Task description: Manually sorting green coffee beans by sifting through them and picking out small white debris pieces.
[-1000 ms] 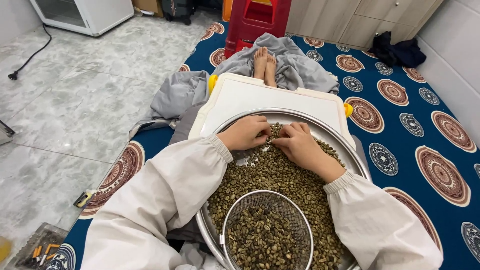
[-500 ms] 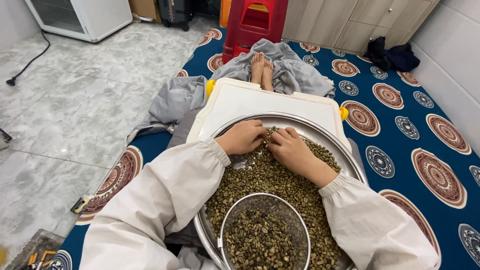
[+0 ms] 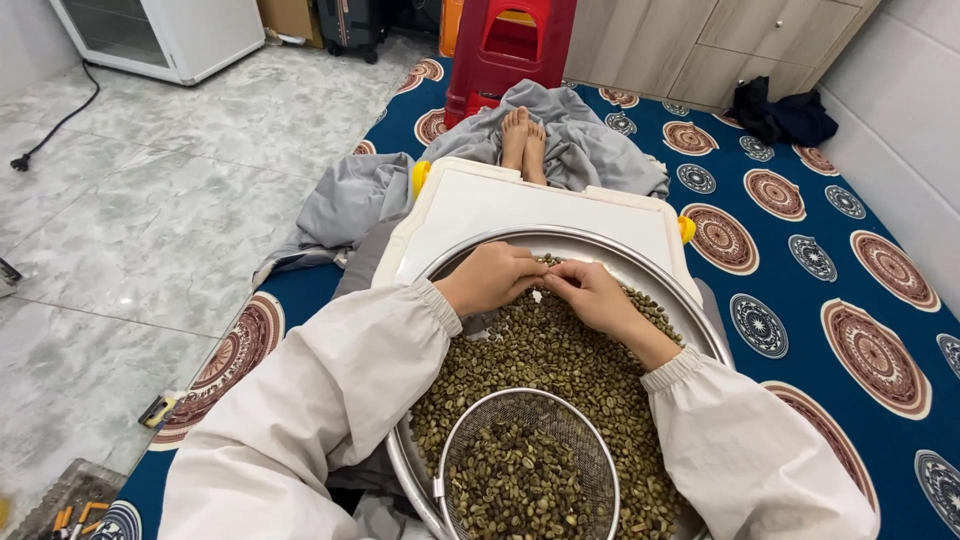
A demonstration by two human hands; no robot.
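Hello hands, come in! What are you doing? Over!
Left hand and right hand curled on green coffee beans in metal tray. Wire sieve nearer. Nothing blocking.

Your near side is blocked by the mesh sieve (image 3: 528, 465); the white board (image 3: 520, 205) beyond the pan rim (image 3: 640, 250) lies open.
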